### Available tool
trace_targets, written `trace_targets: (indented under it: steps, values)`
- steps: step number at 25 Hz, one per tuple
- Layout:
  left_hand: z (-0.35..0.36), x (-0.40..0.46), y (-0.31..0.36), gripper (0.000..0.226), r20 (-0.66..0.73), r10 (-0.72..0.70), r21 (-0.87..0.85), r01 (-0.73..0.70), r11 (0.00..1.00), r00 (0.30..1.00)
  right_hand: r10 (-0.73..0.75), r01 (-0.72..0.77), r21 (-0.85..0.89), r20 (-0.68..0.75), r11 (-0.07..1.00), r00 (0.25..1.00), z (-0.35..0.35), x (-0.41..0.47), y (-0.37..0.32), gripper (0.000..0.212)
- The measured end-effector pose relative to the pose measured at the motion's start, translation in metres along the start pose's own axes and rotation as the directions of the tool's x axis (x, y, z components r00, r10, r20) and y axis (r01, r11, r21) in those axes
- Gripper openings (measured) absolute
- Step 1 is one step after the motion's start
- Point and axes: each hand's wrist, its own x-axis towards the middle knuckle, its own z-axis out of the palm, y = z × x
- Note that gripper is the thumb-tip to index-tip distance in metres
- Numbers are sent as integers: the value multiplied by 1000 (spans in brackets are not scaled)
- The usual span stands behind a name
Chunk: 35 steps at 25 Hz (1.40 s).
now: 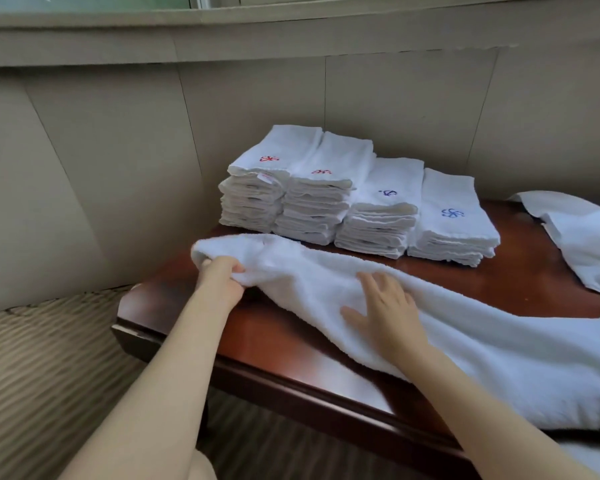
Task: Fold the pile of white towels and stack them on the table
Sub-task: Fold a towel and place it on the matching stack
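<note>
Midway through a fold, the left hand gripped the long towel's nine-o'clock end while the right hand lay flat, fingers spread, pinning it to the counter; edges wanted matching before creasing.

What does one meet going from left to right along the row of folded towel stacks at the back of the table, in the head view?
First red-logo stack → second red-logo stack → stack with a dark blue logo → lowest stack, blue logo → unfolded towels at the table's right edge.
</note>
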Motion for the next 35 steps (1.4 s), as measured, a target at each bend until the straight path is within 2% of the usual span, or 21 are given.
trace_targets:
  steps: [2,3,5,7,9,10,11,12,13,14,15,16,19,21,22,25,26,29,31,33,35]
  values:
    - [0,-7,7,39,-50,108,43,-106,994,993,-48,41,-54,-141,998,989,-1,5,4,59]
    - [-4,-4,8,40,-111,199,177,-178,968,974,-47,30,-87,-202,996,978,-3,9,7,60]
    - [-12,3,7,47,-155,314,370,-239,898,937,85,-102,-105,-158,989,984,-9,12,16,61]
    - [-18,6,6,58,-189,401,478,-272,835,897,242,-253,-126,-91,959,966,-16,11,24,46]
    - [-16,0,7,59,-117,636,679,-405,612,763,233,-253,-93,-181,963,955,-20,11,24,22]
    - [-10,-3,2,48,11,698,727,-485,486,716,166,-192,-65,-281,979,945,-20,13,21,15]
    - [0,-8,-6,31,115,633,659,-536,528,765,94,-115,-37,-370,993,924,-21,14,18,18]
    - [10,-16,-14,16,232,466,592,-504,629,854,9,-10,1,-434,1000,901,-24,14,15,24]
    - [18,-28,-23,19,346,245,550,-408,729,906,-95,122,28,-459,992,883,-30,12,10,26]
    - [25,-41,-30,33,417,23,541,-268,797,909,-192,238,59,-424,969,885,-37,8,3,24]
    - [31,-48,-37,45,434,-120,565,-166,808,893,-269,325,96,-368,941,890,-42,1,-5,22]
    - [36,-49,-44,50,426,-166,578,-126,806,890,-313,367,165,-282,915,907,-44,-6,-11,19]
    - [45,-43,-55,29,328,-40,483,-131,866,944,-274,217,439,69,872,959,-44,-19,-19,8]
    - [48,-39,-57,26,237,-25,416,-78,906,971,-174,62,560,149,826,973,-49,-20,-15,10]
    - [48,-40,-57,26,202,-32,397,-52,916,979,-143,37,541,155,840,978,-51,-20,-10,21]
    - [48,-51,-49,12,110,-37,304,2,953,993,-111,47,198,324,979,939,-52,-23,1,74]
    - [48,-55,-46,14,95,-53,250,28,968,994,-39,-6,122,359,992,933,-52,-23,4,82]
    - [45,-48,-36,14,48,-66,38,64,997,997,190,-213,62,269,975,944,-54,-16,21,61]
    - [44,-36,-31,22,44,-78,-35,80,996,996,245,-263,58,219,963,944,-54,-11,32,40]
    - [45,-21,-31,17,89,-45,53,41,998,995,251,-268,64,201,961,947,-49,-7,35,28]
    - [50,-9,-36,25,115,-26,254,-4,967,993,263,-272,37,165,961,951,-43,-1,35,22]
